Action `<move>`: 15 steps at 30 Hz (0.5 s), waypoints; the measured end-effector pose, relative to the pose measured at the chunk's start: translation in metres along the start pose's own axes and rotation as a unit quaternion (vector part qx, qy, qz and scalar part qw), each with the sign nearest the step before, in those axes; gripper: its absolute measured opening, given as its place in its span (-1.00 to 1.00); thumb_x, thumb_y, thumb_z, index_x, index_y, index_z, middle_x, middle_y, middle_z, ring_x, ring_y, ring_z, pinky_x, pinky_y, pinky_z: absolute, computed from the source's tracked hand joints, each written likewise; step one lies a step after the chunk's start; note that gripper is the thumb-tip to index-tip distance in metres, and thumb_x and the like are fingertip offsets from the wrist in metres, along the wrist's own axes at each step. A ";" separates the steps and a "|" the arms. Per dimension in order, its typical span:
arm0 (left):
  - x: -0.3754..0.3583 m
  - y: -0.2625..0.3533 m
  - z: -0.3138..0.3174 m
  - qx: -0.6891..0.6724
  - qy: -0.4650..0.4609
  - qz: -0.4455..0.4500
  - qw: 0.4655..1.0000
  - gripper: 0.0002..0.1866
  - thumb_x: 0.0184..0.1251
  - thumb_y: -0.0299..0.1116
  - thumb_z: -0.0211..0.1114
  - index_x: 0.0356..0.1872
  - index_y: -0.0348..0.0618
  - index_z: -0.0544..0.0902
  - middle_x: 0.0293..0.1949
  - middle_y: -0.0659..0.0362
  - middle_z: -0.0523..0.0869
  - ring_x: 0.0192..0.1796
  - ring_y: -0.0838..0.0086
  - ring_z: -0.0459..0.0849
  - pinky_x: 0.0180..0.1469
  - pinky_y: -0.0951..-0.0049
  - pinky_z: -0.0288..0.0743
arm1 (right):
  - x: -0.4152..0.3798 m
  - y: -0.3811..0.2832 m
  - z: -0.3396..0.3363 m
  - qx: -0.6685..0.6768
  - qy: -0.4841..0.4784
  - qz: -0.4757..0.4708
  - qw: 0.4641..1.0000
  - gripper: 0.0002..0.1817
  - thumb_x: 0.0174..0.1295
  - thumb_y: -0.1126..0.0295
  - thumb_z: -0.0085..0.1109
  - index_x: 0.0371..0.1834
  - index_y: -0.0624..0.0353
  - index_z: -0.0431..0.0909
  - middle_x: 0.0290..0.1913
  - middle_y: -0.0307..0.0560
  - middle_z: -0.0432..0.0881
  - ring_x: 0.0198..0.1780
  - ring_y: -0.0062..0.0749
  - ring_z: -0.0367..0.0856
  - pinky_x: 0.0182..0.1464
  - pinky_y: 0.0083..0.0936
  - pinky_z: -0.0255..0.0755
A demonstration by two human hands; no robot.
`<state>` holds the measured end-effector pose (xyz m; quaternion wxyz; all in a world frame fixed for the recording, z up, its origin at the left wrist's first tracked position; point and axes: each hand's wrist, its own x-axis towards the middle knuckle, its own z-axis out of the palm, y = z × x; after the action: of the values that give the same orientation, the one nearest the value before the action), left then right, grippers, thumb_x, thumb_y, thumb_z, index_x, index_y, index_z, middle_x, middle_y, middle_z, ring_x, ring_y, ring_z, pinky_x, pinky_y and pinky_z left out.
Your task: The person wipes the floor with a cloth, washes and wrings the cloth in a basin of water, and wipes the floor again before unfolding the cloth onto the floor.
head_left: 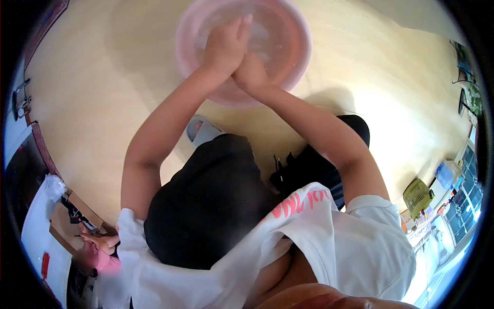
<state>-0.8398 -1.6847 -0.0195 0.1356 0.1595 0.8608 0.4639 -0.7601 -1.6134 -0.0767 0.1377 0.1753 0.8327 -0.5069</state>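
Observation:
A round pink basin (pixel 185 38) with water in it stands on the pale floor at the top of the view. Over it my two hands are pressed together. My left hand (pixel 225 45) is on top, its fingers close together and partly wrapped round the other hand. My right hand (pixel 250 72) lies lower, its fingers mostly hidden behind the left one. Whether anything is between the palms cannot be made out.
Below the basin is a grey slipper (pixel 206 133) on my foot, beside my black-clothed knees (pixel 206 201). A green plastic basket (pixel 418 198) is at the far right. Another person in pink (pixel 105 257) is at the lower left.

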 end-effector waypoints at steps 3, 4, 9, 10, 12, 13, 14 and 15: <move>-0.007 -0.002 -0.013 -0.170 0.011 -0.073 0.983 -0.63 0.52 -0.12 0.09 -0.36 -0.23 0.59 -0.47 0.12 0.70 -0.36 0.44 0.68 -0.23 0.36 0.52 | -0.014 -0.027 -0.017 0.026 0.003 0.003 1.000 -0.43 -0.07 0.23 0.43 -0.03 0.40 0.55 -0.23 0.36 0.68 -0.16 0.15 0.70 -0.06 -0.09 0.54; -0.007 -0.014 -0.016 -0.222 0.036 -0.078 0.971 -0.67 0.53 -0.14 0.09 -0.29 -0.21 0.57 -0.40 0.11 0.72 -0.30 0.44 0.69 -0.18 0.38 0.55 | -0.019 -0.034 -0.023 0.025 0.007 0.009 1.000 -0.46 -0.03 0.22 0.41 -0.04 0.38 0.57 -0.25 0.32 0.69 -0.21 0.08 0.70 -0.09 -0.15 0.53; -0.023 -0.011 -0.028 -0.429 0.054 -0.160 0.887 -0.66 0.48 -0.20 0.18 0.10 -0.18 0.43 0.05 0.02 0.66 0.03 0.40 0.64 0.06 0.37 0.56 | -0.030 -0.035 -0.040 0.125 0.069 -0.101 0.985 -0.27 0.07 0.25 0.37 0.31 0.28 0.33 0.08 0.21 0.61 0.00 -0.15 0.63 0.04 -0.32 0.48; -0.028 -0.015 -0.027 -0.401 0.051 -0.158 0.901 -0.62 0.46 -0.21 0.20 0.15 -0.17 0.41 0.11 0.00 0.63 0.05 0.39 0.64 0.08 0.35 0.57 | -0.033 -0.041 -0.052 0.176 0.001 -0.076 0.981 -0.27 0.12 0.28 0.34 0.37 0.24 0.29 0.16 0.19 0.56 0.10 -0.15 0.58 0.14 -0.34 0.45; -0.029 -0.021 -0.032 -0.415 0.038 -0.165 0.894 -0.57 0.43 -0.24 0.24 0.21 -0.15 0.38 0.16 0.00 0.60 0.07 0.37 0.63 0.09 0.31 0.58 | -0.037 -0.037 -0.068 0.279 -0.072 -0.058 0.956 -0.30 0.21 0.36 0.27 0.43 0.20 0.24 0.23 0.14 0.51 0.19 -0.20 0.52 0.22 -0.38 0.42; -0.027 -0.024 -0.035 -0.460 0.028 -0.173 0.871 -0.56 0.42 -0.25 0.25 0.22 -0.15 0.38 0.14 0.01 0.60 0.06 0.36 0.63 0.08 0.29 0.58 | -0.039 -0.030 -0.077 0.330 -0.077 -0.064 0.939 -0.33 0.25 0.40 0.22 0.44 0.18 0.24 0.24 0.12 0.52 0.19 -0.25 0.52 0.22 -0.40 0.42; -0.026 -0.026 -0.037 -0.503 0.018 -0.181 0.845 -0.55 0.41 -0.27 0.26 0.23 -0.14 0.38 0.13 0.03 0.60 0.05 0.36 0.63 0.08 0.28 0.59 | -0.042 -0.021 -0.088 0.379 -0.080 -0.070 0.919 -0.37 0.29 0.44 0.18 0.44 0.17 0.24 0.24 0.09 0.52 0.18 -0.29 0.52 0.21 -0.42 0.43; -0.026 -0.019 -0.040 -0.515 0.010 -0.187 0.837 -0.53 0.38 -0.27 0.30 0.23 -0.13 0.39 0.05 0.06 0.61 0.00 0.36 0.64 0.02 0.30 0.60 | -0.045 -0.012 -0.103 0.353 -0.045 -0.089 0.930 -0.40 0.31 0.45 0.15 0.44 0.16 0.25 0.25 0.07 0.53 0.18 -0.29 0.54 0.19 -0.43 0.45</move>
<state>-0.8344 -1.7350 -0.0125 0.2738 -0.1017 0.5125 0.8075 -0.7297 -1.5333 -0.0028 0.0581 0.1146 0.6048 -0.7860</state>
